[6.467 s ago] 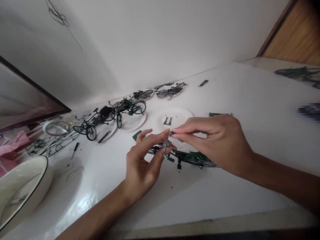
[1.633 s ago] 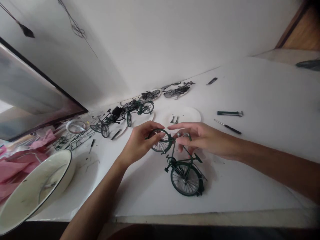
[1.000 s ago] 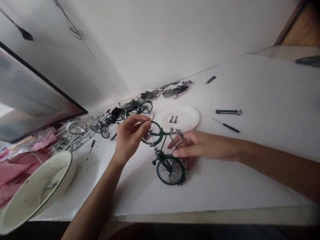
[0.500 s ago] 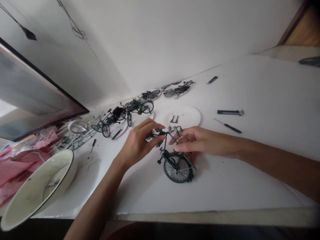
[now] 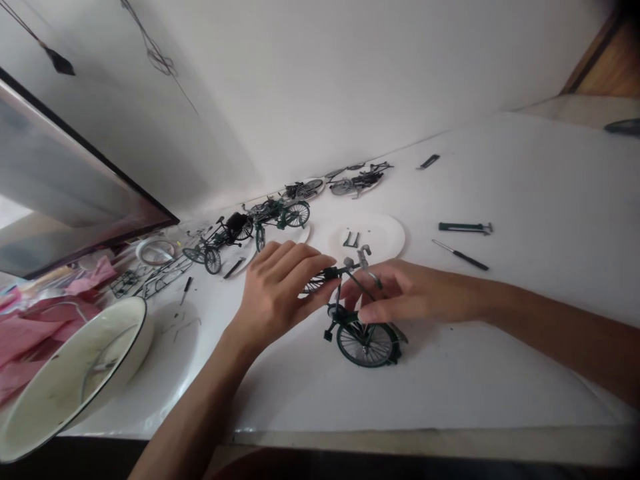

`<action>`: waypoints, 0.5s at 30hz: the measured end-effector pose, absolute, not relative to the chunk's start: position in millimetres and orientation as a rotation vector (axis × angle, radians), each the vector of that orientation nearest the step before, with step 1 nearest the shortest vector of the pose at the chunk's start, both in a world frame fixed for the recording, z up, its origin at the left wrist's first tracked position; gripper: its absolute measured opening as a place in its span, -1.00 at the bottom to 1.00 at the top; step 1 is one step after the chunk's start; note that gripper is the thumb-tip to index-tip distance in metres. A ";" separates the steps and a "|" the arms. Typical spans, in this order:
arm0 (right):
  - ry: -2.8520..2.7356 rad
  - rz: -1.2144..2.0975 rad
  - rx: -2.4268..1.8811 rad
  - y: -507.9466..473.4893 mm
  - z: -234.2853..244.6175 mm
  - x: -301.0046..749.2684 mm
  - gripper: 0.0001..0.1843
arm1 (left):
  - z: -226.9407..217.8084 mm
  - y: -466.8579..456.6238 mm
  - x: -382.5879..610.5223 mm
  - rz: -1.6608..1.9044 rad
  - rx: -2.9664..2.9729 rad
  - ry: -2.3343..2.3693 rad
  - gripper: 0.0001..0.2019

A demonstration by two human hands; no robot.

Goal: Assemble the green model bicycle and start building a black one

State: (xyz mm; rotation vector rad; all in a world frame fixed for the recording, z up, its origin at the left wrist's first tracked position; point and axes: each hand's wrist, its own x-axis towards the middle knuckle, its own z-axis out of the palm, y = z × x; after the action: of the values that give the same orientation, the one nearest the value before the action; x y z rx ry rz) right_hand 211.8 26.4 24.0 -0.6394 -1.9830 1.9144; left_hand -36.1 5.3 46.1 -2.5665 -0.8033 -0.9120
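Toy bicycle (image 5: 356, 313), dark green with thin silver spokes, sits near the middle of the frame, just below a white plate (image 5: 395, 233). Its lower wheel (image 5: 365, 344) rests on the counter (image 5: 520, 373). Its upper wheel (image 5: 314, 285) is lifted up, so the bicycle leans. The left hand (image 5: 280, 293) is closed over the upper wheel and holds it, and the fingers hide part of that wheel. The right hand (image 5: 415, 293) is by the frame bars, near the silver handlebar (image 5: 364, 257). Its fingers are curled, but I cannot tell if that grip is holding a bar or only touching it.

The plate has 2 small metal parts (image 5: 351, 239) on it. A small screwdriver (image 5: 461, 255) and a green tool (image 5: 465, 228) lie to the right. More toy bicycles (image 5: 280, 215) stand in a row toward the upper left, and a white basin (image 5: 147, 333) sits at the lower left. The counter's front edge runs below the bicycle, with white counter between them and a wide white stretch to the right.
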 end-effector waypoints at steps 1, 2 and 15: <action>-2.020 1.915 -0.617 26.3 24.9 212.4 -0.65 | 45.8 5.4 -35.7 -0.909 -2.560 -0.794 -0.75; -2.067 1.909 -0.605 26.1 25.9 212.9 -0.62 | 45.2 5.7 -35.3 -0.906 -2.558 -0.788 -0.75; -1.984 1.585 -0.822 17.2 23.8 205.9 -0.51 | 44.0 10.0 -32.0 -1.316 -2.486 -1.007 -0.58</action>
State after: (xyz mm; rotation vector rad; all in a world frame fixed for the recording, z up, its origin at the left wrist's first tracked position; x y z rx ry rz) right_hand 205.9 17.2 23.8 -0.8216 -1.9837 1.5848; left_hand -32.0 10.0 44.0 -2.4859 -1.0071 -1.3162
